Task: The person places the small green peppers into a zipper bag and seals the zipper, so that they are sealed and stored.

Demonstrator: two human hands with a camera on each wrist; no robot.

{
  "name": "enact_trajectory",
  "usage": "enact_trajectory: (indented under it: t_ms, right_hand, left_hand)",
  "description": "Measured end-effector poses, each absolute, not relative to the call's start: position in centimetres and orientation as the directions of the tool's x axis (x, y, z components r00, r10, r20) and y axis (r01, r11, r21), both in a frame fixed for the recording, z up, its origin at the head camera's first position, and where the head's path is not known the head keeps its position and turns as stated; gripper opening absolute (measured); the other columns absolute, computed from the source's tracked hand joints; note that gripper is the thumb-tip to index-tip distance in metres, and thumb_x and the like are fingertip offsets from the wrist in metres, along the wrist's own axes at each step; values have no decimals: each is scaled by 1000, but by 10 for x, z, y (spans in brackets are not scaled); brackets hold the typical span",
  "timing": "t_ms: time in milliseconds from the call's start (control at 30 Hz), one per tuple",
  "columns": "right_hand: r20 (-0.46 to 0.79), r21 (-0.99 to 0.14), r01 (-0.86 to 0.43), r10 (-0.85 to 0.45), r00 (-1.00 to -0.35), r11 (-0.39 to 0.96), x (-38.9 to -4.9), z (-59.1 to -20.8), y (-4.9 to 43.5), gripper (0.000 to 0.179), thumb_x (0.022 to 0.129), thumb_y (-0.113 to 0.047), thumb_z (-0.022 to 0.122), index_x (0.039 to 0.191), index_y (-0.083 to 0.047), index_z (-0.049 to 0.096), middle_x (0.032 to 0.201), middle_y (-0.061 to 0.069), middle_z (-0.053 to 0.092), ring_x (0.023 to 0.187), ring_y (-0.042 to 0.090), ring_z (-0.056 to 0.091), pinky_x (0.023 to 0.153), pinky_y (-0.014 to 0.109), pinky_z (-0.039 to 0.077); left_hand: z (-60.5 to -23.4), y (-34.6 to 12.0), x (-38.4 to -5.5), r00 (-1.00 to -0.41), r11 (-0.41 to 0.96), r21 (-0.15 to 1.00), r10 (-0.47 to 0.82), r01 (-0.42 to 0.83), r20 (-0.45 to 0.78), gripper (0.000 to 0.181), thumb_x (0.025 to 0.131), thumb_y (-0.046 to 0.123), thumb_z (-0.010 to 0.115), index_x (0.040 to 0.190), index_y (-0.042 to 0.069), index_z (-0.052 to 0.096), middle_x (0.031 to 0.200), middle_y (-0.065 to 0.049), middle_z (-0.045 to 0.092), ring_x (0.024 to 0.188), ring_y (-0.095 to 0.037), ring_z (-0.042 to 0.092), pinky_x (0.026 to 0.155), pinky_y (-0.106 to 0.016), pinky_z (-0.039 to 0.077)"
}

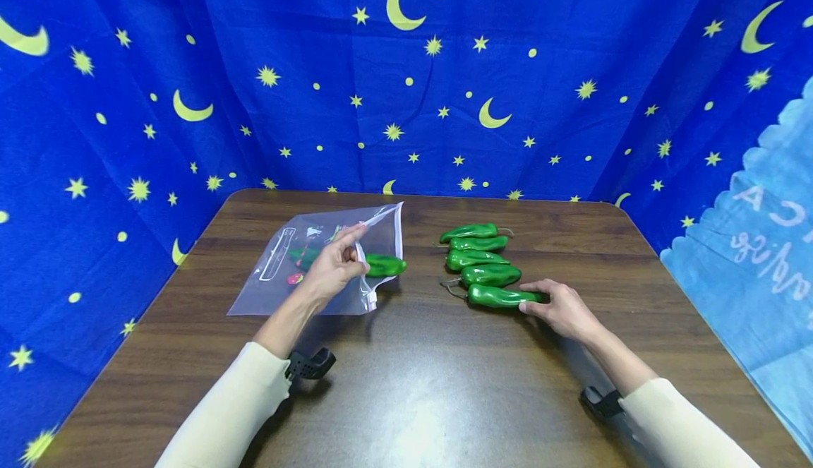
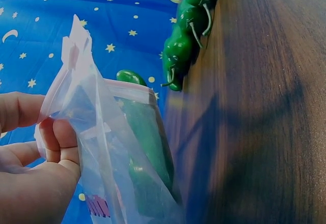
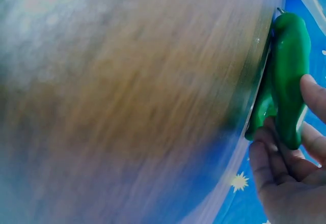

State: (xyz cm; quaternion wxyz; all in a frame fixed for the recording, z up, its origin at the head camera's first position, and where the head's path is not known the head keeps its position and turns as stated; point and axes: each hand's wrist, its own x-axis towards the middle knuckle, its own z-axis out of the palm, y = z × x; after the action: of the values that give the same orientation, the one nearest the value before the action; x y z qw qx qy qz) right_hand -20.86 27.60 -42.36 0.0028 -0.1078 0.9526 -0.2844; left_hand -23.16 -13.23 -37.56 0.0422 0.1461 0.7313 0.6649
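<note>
My left hand [image 1: 332,269] pinches the open edge of a clear zip bag [image 1: 343,302], which has a white slider and pink print. Inside the bag, green peppers show through the plastic, and one tip [image 1: 387,265] lies at the mouth; how many are in there I cannot tell. To the right, several glossy green peppers lie in a row on the table. My right hand [image 1: 564,309] grips the stemless end of the nearest pepper [image 1: 498,297], thumb on one side and fingers on the other. In the right wrist view that pepper [image 3: 290,76] sits between thumb and fingers.
The brown wood-grain table [image 1: 419,369] carries bag and peppers. Behind and beside it hangs a blue cloth [image 1: 406,80] with yellow moons and stars. A lighter blue cloth [image 1: 762,256] with white lettering hangs at the right. Each wrist wears a black strap [image 1: 311,364].
</note>
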Motion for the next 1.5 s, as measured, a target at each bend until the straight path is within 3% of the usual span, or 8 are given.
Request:
enact_trajectory:
  t_ms: [700, 1033, 1500]
  right_hand:
    - [65, -616, -194, -196, -978, 763, -205, -407, 258, 44, 85, -40, 65, 121, -14, 63, 121, 10, 63, 105, 26, 58, 81, 36, 47]
    - [86, -665, -219, -217, -972, 714, -208, -404, 243, 42, 85, -36, 66, 119, -12, 64, 108, 8, 66, 83, 16, 56, 68, 25, 47]
    - [151, -684, -279, -244, -958, 674, -215, -396, 214, 38, 84, -31, 69, 116, -11, 66, 101, 7, 66, 83, 16, 56, 66, 22, 46]
  left_hand:
    - [-377, -133, -234, -956, 82, 985, 265, 151, 125, 77, 76, -14, 54, 146, -4, 24, 156, -11, 17, 74, 0, 43, 61, -10, 39]
    - [-377, -132, -234, -955, 75, 985, 268, 154, 129, 76, 76, -14, 53, 146, -5, 24, 154, -12, 18, 74, 0, 43, 62, -10, 39]
    - [-375, -130, -233, -952, 71, 985, 276, 159, 134, 77, 76, -14, 53, 146, -4, 23, 155, -11, 17, 74, 0, 43, 63, -10, 40]
